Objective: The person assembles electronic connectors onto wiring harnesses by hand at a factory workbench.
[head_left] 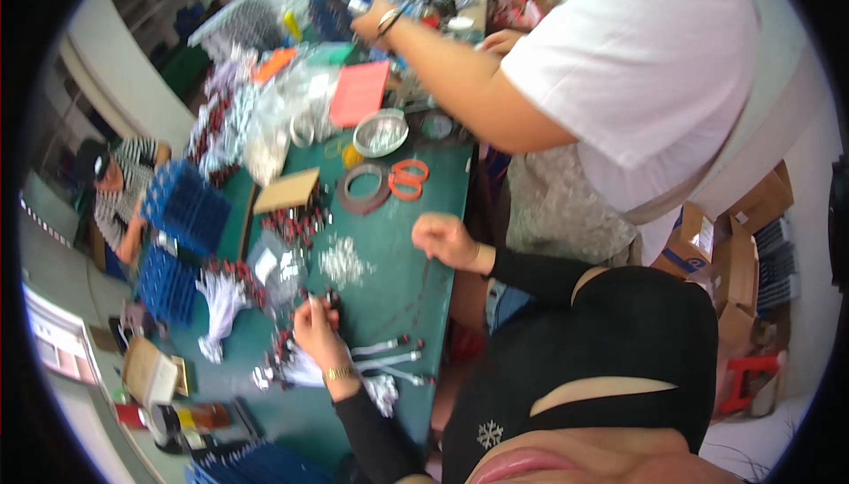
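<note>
The head view shows the left hand (318, 329), with a gold-coloured band (339, 372) at its wrist, reaching in over the green counter (398, 258) from the lower edge, its forearm in a long black sleeve. Its fingers are drawn narrow among dark red and black connector ends; whether they grip one I cannot tell. Thin white cables with dark red and black ends (389, 361) lie just beside this hand, fanned toward the counter's near edge. The right hand (444, 241) is bent inward with fingers curled and tips close together, just inside that edge; whether anything small sits in them I cannot tell.

Green surface shows between the two hands, reaching from a loose heap of small white pieces (343, 261) to the near edge. Above the right hand, orange-handled scissors (408, 180) lie just beside a dark brown roll of tape (363, 188), bounding that stretch. On the far side, a clear plastic bag (281, 267) and a bundle of white cables (221, 303) crowd the left hand, with blue plastic racks (166, 285) beyond them. A co-worker in a white shirt (628, 68) stands along the near edge.
</note>
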{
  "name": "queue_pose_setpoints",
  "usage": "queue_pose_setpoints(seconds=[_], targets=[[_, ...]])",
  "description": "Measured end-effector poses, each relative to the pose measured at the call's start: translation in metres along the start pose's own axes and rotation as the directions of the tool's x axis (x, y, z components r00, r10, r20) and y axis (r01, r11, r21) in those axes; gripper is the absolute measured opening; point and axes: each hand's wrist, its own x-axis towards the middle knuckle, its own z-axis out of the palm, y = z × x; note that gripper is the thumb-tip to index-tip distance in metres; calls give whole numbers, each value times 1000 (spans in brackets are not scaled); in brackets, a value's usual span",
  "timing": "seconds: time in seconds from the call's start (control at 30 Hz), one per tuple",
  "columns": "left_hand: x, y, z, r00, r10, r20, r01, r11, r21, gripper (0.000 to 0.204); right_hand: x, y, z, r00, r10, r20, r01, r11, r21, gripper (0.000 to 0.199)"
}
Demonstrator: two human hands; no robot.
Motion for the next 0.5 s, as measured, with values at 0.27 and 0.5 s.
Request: queue_pose_setpoints(seconds=[0.27,0.5], targets=[[-2,-2,0,998,-59,-13,58,995,-80,14,-1,8,2,980,195,-31,-187,966,179,28],[-6,1,5,997,-81,-15,79,993,-92,12,-3,8,-2,978,210,-16,-203,960,192,28]])
